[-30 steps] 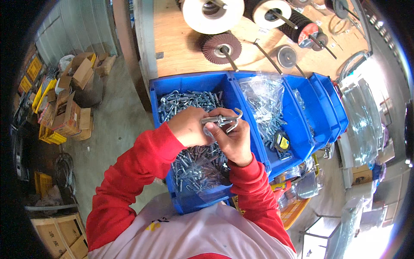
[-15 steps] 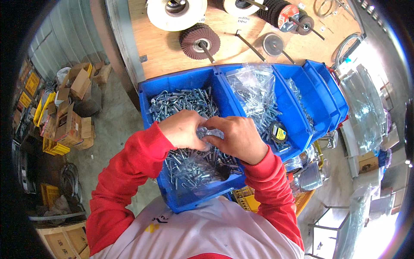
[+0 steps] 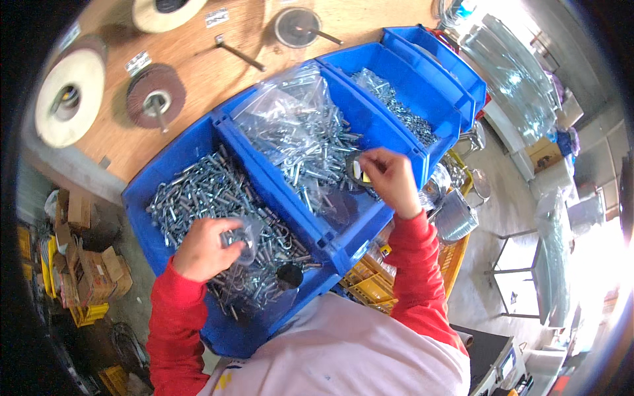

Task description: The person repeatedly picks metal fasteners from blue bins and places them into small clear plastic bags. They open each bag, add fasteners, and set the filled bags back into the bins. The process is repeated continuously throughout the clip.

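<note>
My left hand (image 3: pixel 208 249) is over the nearest blue bin (image 3: pixel 148 228), fingers closed on a small clear plastic bag (image 3: pixel 247 243). Whether anything is inside the bag is hard to see. Silvery hooked bolts (image 3: pixel 218 188) fill that bin, along with a dark round object (image 3: pixel 289 276). Over the near right side of the second blue bin (image 3: pixel 370 221), my right hand (image 3: pixel 395 183) has thumb and fingers drawn together. Just by its fingertips is a black and yellow tape measure (image 3: pixel 357 170), partly covered. Anything pinched there is hidden.
A large clear bag (image 3: pixel 287 109) lies on bolts in the second bin. More blue bins (image 3: pixel 413 76) continue at right. Abrasive discs (image 3: pixel 156 96) and rods (image 3: pixel 241 53) project from the wooden board (image 3: pixel 191 56). Yellow crates (image 3: pixel 370 284) stand below; cardboard boxes (image 3: pixel 96 267) are at left.
My hands were together over the first bin at the clear bag. Now they are apart: the left keeps the bag, the right has moved to the second bin. The view has turned rightward.
</note>
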